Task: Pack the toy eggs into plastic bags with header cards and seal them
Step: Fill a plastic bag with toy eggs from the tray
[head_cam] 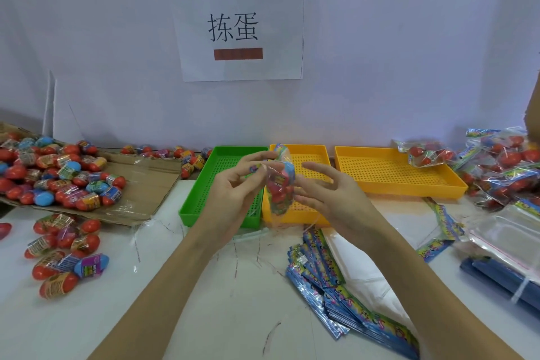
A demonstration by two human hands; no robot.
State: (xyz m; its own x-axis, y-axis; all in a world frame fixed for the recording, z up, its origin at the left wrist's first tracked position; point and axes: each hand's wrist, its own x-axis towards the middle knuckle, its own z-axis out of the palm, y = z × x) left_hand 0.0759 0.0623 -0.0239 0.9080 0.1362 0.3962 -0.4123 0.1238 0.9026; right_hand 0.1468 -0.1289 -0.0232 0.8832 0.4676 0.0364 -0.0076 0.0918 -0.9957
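Note:
A clear plastic bag of toy eggs hangs upright over the trays, its colourful header card at the top. My left hand pinches the bag near its top edge. On the bag's right side, my right hand touches it with thumb and fingers spread. Loose red and blue toy eggs lie at the near left, and several more fill a flattened cardboard sheet at the far left. A stack of header cards lies near my right forearm.
A green tray and two yellow trays stand in a row at the back. Sealed bags of eggs pile up at the far right. Empty clear bags and a dark blue bundle lie at the right.

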